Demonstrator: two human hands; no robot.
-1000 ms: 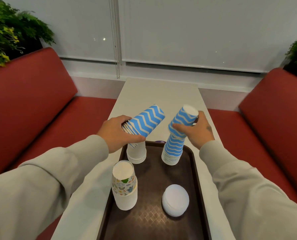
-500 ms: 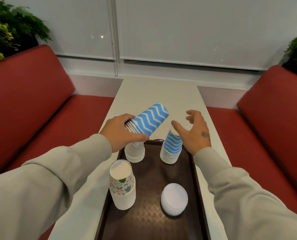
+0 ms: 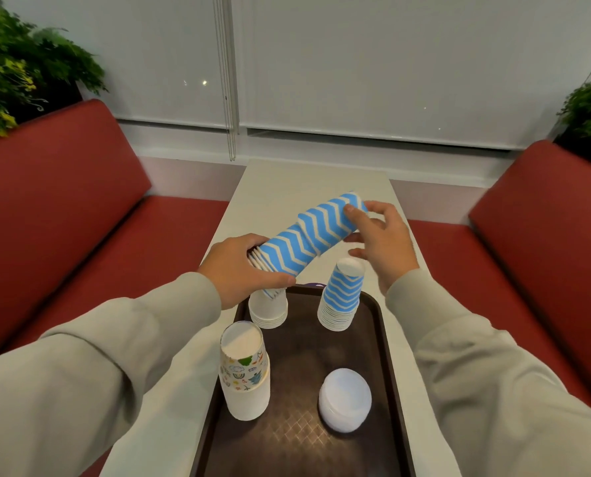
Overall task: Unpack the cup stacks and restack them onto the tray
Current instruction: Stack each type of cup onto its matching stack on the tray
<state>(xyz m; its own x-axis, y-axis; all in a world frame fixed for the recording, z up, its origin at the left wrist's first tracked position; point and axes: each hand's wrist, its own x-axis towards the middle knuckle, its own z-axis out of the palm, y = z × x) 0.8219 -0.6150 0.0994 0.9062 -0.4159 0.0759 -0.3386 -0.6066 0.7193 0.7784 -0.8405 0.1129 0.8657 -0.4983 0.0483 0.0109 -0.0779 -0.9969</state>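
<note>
Blue zigzag cups form a tilted stack (image 3: 307, 241) held in the air above the far end of the tray (image 3: 301, 346) on the bench (image 3: 304, 187). The left hand (image 3: 239, 270) grips its rim end; the right hand (image 3: 383, 242) pinches the outermost cup at the raised end. Four upturned stacks stand on the tray: blue stack (image 3: 342, 294) far right, white stack (image 3: 268, 308) far left, patterned stack (image 3: 245, 370) near left, low stack (image 3: 345, 399) near right.
</note>
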